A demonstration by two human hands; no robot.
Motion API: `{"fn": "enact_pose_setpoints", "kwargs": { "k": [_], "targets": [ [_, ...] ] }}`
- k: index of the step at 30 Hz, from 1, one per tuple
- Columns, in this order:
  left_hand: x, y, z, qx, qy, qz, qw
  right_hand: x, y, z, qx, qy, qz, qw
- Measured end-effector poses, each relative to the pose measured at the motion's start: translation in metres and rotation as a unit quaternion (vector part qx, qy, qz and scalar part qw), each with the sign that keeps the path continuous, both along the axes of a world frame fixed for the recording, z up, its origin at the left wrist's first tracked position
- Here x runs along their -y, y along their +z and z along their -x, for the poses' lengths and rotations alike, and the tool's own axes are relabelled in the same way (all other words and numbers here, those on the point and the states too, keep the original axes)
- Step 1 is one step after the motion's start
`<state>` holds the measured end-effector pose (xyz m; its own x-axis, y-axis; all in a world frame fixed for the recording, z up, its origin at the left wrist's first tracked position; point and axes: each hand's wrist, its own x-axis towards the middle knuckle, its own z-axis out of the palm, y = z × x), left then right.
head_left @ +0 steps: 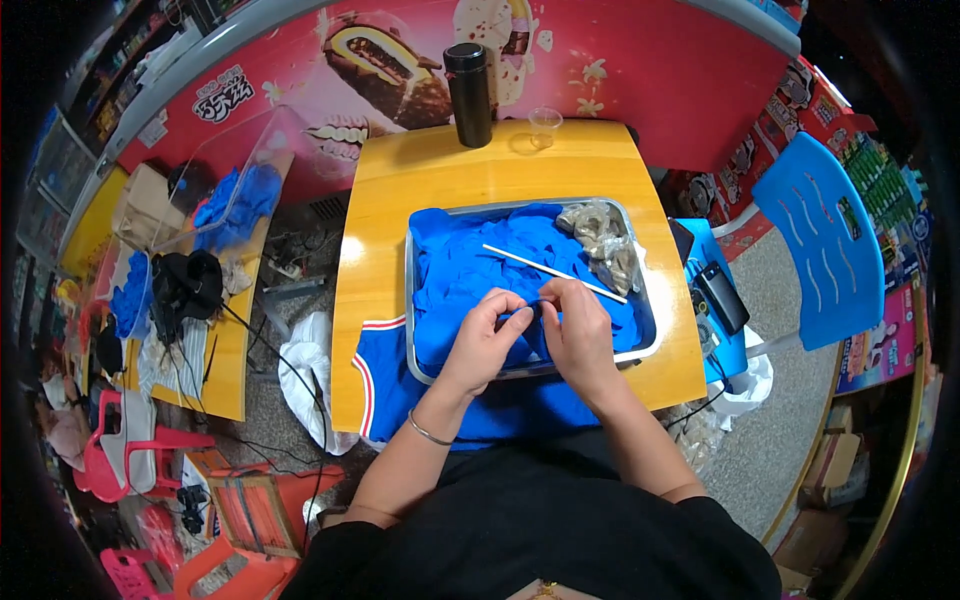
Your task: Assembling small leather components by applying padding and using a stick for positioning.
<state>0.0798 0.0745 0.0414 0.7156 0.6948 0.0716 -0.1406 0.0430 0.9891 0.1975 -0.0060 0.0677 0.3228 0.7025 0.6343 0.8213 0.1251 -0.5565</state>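
Note:
A metal tray on the yellow table holds a heap of blue cloth. Over its near side, my left hand and my right hand meet with thumbs and fingertips pinched together. Between them is a piece of blue cloth, its edge mostly hidden by the fingers. A thin white stick lies slantwise across the heap. Clear plastic bags with brownish contents fill the tray's far right corner. Under the tray's near left side, a blue garment with red-and-white trim spreads over the table edge.
A black flask and a clear plastic cup stand at the table's far side. To the right are a blue chair and a black phone-like device. A side table with more blue cloth stands left, with cables hanging nearby.

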Motion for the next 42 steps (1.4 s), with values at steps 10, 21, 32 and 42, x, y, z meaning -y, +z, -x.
{"fn": "enact_pose_setpoints", "kwargs": {
  "k": [10, 21, 32, 42],
  "targets": [
    [0.005, 0.003, 0.000, 0.160, -0.089, 0.423, 0.887, 0.004, 0.009, -0.006, -0.071, 0.070, 0.077, 0.992],
    [0.009, -0.003, -0.005, -0.089, 0.146, -0.214, 0.962, 0.007, 0.006, -0.010, -0.260, 0.062, 0.072, 0.961],
    [0.017, -0.016, -0.012, 0.089, 0.033, 0.166, 0.982, 0.015, -0.016, -0.004, -0.543, 0.137, 0.056, 0.827],
    [0.011, -0.026, -0.009, 0.111, 0.002, 0.199, 0.974, 0.018, -0.015, -0.008, -0.660, 0.227, 0.091, 0.710]
  ]
}}
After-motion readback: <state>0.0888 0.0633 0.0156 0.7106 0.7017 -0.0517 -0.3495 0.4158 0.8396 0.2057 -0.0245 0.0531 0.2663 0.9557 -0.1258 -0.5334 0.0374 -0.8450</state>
